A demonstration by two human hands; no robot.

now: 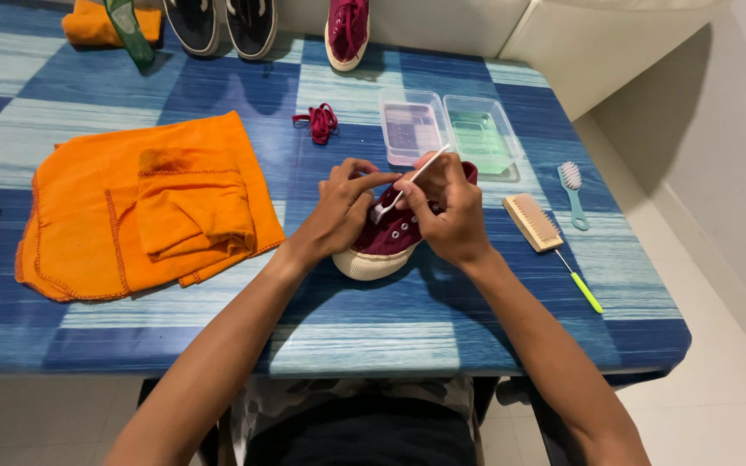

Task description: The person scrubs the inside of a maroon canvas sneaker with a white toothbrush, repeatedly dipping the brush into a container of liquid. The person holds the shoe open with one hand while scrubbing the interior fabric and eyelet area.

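Surface (477, 332): covered in blue-and-white striped patchwork cloth. Floor (718, 406): pale tiles, evenly lit. Wall (736, 95): off-white, with white skirting along its base. Cream cushioned seat (477, 26) stood behind the surface.

Orange cloth (144, 207) at nine o'clock, two clear trays (449, 129) at one, wooden brush (532, 222) at three.

Single head-worn view, looking steeply down, close over table (477, 319) (no second view)
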